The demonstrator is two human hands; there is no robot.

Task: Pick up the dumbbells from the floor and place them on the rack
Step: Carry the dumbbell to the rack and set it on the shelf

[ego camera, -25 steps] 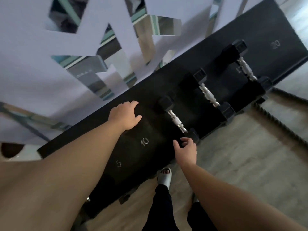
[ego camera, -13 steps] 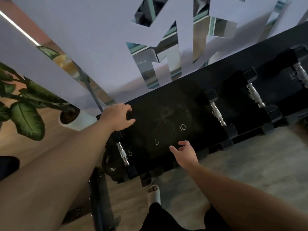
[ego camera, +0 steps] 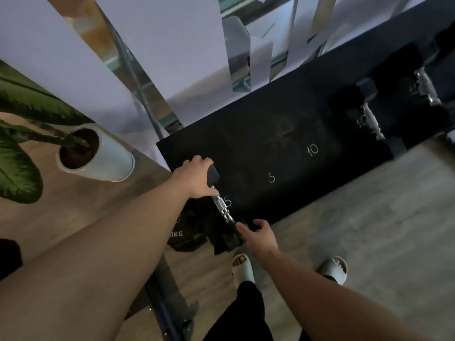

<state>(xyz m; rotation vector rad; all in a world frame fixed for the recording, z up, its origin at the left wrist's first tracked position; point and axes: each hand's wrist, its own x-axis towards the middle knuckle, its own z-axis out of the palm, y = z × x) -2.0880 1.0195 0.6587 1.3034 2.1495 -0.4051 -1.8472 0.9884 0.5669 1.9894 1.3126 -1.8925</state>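
A black sloped rack (ego camera: 295,173) carries white numbers 5, 5 and 10. At its left end lies a small dumbbell (ego camera: 221,207) with a chrome handle and black heads. My left hand (ego camera: 194,178) is closed over its far head, thumb down by the handle. My right hand (ego camera: 258,236) hovers at the near head with fingers apart, holding nothing. Two more dumbbells rest on the rack to the right, one (ego camera: 369,119) beside the 10 mark and another (ego camera: 426,87) near the frame edge.
A potted plant in a white pot (ego camera: 98,156) stands left of the rack. A black weight plate (ego camera: 182,232) lies on the wooden floor under the rack's left end. A dark metal bar (ego camera: 167,303) runs along the floor. My sandalled feet (ego camera: 242,267) stand close to the rack.
The view has swung left along the rack. Both hands moved to the small dumbbell at the left end: the left closed over its far head, the right reached its near head.
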